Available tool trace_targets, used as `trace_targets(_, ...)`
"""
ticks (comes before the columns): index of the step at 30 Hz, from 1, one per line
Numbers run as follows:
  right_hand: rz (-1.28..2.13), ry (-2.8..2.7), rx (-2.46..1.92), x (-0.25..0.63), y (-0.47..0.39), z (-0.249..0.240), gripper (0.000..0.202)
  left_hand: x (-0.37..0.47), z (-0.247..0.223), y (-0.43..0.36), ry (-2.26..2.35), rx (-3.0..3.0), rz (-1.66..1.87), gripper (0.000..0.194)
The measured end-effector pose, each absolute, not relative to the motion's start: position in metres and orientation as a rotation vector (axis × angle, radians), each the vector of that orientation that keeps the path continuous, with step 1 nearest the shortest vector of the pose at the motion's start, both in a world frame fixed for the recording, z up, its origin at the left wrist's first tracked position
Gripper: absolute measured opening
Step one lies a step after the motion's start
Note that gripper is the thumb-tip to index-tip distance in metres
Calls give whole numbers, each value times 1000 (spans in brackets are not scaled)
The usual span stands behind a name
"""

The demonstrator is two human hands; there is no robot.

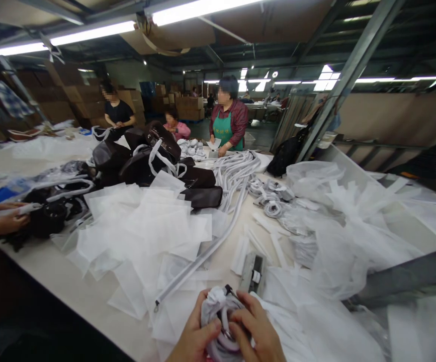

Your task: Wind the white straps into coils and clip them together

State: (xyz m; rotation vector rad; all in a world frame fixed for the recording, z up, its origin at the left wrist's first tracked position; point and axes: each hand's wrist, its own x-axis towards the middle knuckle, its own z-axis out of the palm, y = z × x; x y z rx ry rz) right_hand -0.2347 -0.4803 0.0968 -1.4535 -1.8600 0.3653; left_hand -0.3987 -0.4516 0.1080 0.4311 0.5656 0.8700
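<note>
Low in the view, my left hand (197, 329) and my right hand (257, 327) hold a coiled grey-white strap (223, 347) between them. White wrapping shows at the top of the coil, with a small black end beside it. My left fingers wrap round its left side, the thumb on the front. My right thumb and fingers press on its right side. Just beyond my hands lies a grey dispenser-like device (253, 274). A long flat strap (202, 256) with a metal hook at its near end lies to the left.
Thin white sheets (138, 226) spread left of centre, with dark bags (157, 161) behind. Bundled straps (236, 171) and smaller coils (272, 196) lie beyond. Clear plastic bags (338, 251) fill the right. Another person's hands (14, 218) work at left; a person in a green apron (227, 125) stands opposite.
</note>
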Motion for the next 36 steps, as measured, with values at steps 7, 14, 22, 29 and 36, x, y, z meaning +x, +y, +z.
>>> trace_targets(7, 491, -1906, -1524, -238, -477, 105, 18, -407, 112, -452, 646, 579, 814, 53)
trace_targets(14, 504, -2056, -1466, -239, -485, 94, 14, -409, 98, -460, 675, 408, 743, 51)
trace_targets(22, 446, -2145, -1539, -239, -490, 102, 21, -409, 97, -462, 765, 266, 644, 57)
trace_targets(29, 323, -2103, -1657, -243, -487, 96, 22, -403, 116, -458, 604, 326, 680, 49)
trace_targets(36, 191, -2098, -1519, -250, -447, 89, 24, -399, 104, -428, 878, 512, 818, 51)
